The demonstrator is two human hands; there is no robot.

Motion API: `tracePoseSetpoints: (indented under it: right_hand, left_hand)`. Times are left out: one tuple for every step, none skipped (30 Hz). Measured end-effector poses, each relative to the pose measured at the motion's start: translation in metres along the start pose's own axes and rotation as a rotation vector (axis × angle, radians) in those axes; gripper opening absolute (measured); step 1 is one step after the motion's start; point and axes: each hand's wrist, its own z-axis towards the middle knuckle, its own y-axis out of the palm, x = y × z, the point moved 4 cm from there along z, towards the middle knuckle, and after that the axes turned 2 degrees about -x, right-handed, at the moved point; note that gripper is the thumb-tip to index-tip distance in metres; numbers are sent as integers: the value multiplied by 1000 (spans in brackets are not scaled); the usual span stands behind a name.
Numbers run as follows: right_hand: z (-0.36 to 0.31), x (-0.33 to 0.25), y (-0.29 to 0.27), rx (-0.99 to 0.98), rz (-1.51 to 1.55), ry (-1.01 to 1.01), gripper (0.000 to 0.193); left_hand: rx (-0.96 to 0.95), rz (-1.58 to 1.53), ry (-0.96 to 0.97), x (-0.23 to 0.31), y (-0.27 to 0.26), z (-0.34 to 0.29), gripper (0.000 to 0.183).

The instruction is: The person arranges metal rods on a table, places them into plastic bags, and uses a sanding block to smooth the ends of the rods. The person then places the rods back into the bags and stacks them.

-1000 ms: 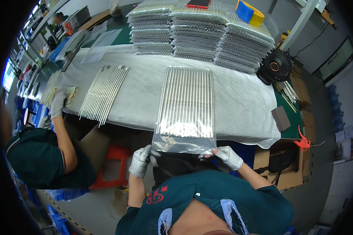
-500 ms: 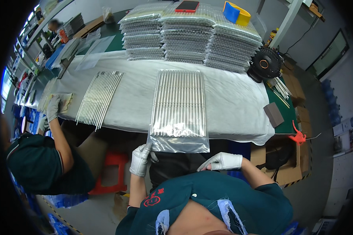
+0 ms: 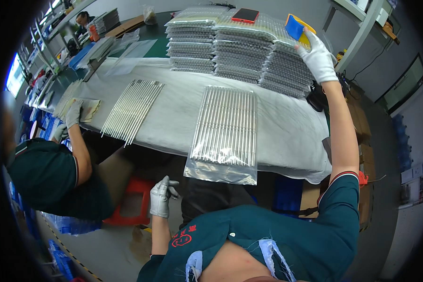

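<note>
My right hand (image 3: 318, 57), in a white glove, reaches to the top of the right-hand stack and closes on a blue and yellow tape dispenser (image 3: 295, 28). Its palm hides part of the dispenser. Low beside the table edge hangs my left hand (image 3: 160, 197), also gloved. It holds nothing, and its fingers are bent but apart. Between my arms, a clear plastic bag (image 3: 221, 173) of slim silvery metal rods (image 3: 224, 124) lies on the white cloth, its near end overhanging the edge.
Loose metal rods (image 3: 132, 110) lie left of the bag. Bubble-wrapped packs (image 3: 242, 51) stand stacked at the back, a red-edged phone (image 3: 245, 16) on top. A co-worker's gloved hand (image 3: 74, 114) is at the far left, near a red stool (image 3: 132, 202).
My right hand has swung up from my lap to the tape dispenser. My left hand has let go of the bag's corner and dropped back. The whole view has shifted slightly.
</note>
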Motion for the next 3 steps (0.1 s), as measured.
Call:
tracePoseSetpoints:
  right_hand:
    - [21,15,11,37,-69,-35,61]
    - [37,13,18,71,-127,-72,63]
    - [49,20,29,-21,-186,83,65]
  left_hand:
    - [37,-28,-12,-4,-8,-1,40]
    - [85,-53,-28,-9,-19,-4,41]
    - [128,-70,-22,-19,-31,-5,43]
